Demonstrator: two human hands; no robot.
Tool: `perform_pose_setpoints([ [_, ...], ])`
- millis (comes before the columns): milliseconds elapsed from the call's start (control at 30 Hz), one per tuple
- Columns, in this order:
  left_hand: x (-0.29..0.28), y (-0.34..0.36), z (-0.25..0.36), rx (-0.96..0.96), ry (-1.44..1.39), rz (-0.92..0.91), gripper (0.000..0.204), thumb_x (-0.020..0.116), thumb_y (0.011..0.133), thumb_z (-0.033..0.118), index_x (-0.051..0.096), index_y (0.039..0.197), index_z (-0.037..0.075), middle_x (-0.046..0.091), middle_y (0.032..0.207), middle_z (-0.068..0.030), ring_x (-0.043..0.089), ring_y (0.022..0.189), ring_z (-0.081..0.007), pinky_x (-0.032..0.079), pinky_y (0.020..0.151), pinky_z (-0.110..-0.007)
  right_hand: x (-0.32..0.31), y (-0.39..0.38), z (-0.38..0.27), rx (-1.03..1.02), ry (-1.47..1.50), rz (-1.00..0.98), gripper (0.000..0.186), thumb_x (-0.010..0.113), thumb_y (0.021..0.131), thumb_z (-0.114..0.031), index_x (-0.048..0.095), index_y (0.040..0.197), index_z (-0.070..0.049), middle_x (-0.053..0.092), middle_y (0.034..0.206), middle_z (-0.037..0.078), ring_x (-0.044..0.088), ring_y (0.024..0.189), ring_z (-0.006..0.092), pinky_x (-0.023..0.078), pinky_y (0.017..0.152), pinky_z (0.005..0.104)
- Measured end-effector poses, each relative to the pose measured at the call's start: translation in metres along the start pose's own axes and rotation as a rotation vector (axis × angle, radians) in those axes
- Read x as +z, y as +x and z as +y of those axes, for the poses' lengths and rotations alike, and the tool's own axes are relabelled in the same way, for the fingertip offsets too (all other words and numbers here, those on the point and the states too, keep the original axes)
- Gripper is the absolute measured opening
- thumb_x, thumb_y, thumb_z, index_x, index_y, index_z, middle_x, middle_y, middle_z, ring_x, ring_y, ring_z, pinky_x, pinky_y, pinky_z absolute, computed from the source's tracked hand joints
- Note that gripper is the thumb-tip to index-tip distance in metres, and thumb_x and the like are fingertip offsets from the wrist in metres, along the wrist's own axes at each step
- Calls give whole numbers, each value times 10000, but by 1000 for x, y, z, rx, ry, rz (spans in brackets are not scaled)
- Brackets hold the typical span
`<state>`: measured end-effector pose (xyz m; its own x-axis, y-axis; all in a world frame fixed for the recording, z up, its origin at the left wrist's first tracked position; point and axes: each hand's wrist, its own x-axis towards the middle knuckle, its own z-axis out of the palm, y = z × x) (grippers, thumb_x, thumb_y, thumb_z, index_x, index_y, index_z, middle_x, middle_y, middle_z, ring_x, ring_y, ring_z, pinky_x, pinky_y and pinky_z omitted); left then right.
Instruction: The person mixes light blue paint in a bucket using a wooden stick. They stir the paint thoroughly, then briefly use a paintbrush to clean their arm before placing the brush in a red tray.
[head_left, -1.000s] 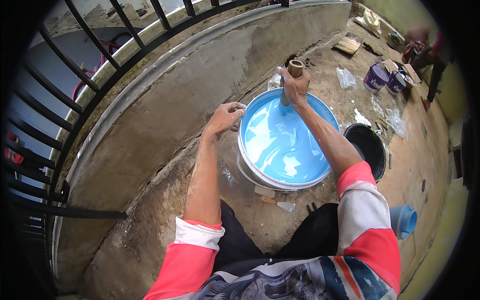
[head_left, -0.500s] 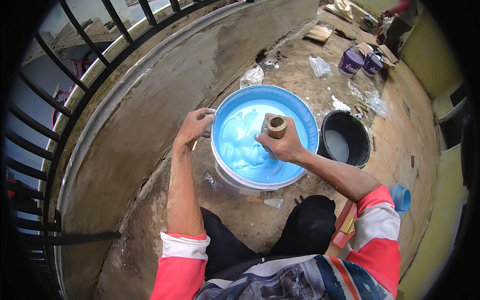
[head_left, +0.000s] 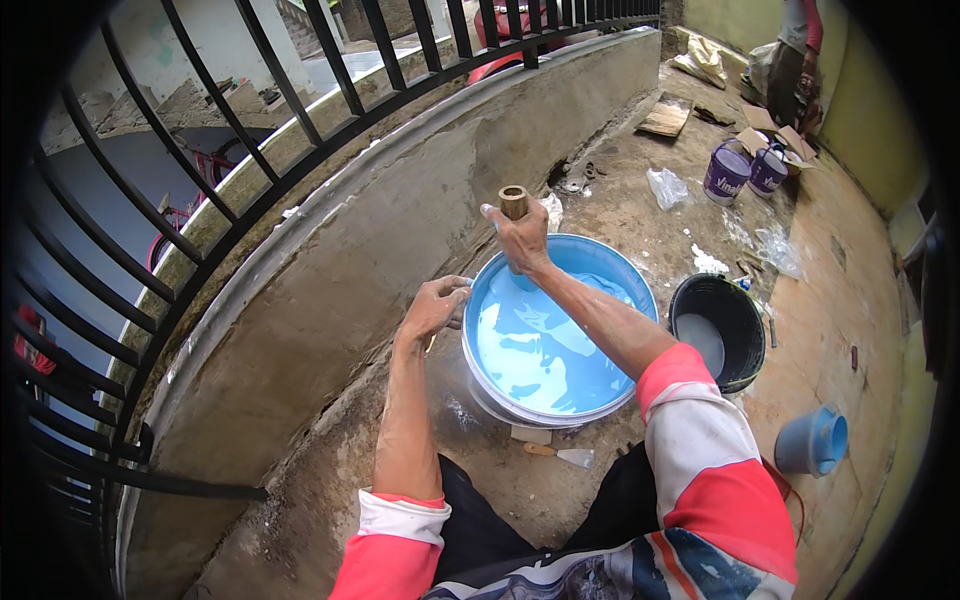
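Two bare hands are at the tub of blue paint, which stands on the floor in front of the person's knees. The fingers of the right hand are closed around the stick, its lower end in the paint near the far left rim. The fingers of the left hand are half curled against the tub's left rim; how firmly they grip, I cannot tell.

The floor is stained, rough concrete, giving way on the right to smoother tan paving. Along the left curves a low grey wall topped by a black railing; a yellowish wall closes the right side.

Just nearer than the tub lies a scraper. On its right stands a black bucket with greyish liquid inside, and nearer, a blue pail. White splashes mark the ground beyond the bucket. Farther off are a plastic bag, two purple pails, a board and a sack. Another person stands in the far corner, partly cut off.
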<state>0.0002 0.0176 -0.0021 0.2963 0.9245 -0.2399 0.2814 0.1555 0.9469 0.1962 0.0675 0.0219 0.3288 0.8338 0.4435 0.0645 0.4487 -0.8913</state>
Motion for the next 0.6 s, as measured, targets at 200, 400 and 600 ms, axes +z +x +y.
perform_pose_setpoints([
  [200,-9,-3,-4,0,-62,-29,315,656,960,179,661,1214,-8,700,1030,-118,712,810,-205,590,685,-344,-3,-81,-37,284,199,-328,235,778,859,-143,580,763,-60,577,611,10,535,513,96,421,471,269],
  [400,-4,-1,0,-6,-61,-57,351,681,924,214,675,1197,-6,710,1010,-116,668,715,-171,579,678,-337,-99,-125,-99,225,-41,-651,235,790,832,-126,579,762,-51,572,655,-4,528,610,80,422,571,286],
  [600,-13,-9,-5,-1,12,-8,349,672,927,234,687,1215,38,724,999,-88,672,751,-166,581,680,-330,-129,-72,-29,-9,-184,-257,227,774,836,-91,564,758,-54,562,655,-15,520,588,76,418,532,280],
])
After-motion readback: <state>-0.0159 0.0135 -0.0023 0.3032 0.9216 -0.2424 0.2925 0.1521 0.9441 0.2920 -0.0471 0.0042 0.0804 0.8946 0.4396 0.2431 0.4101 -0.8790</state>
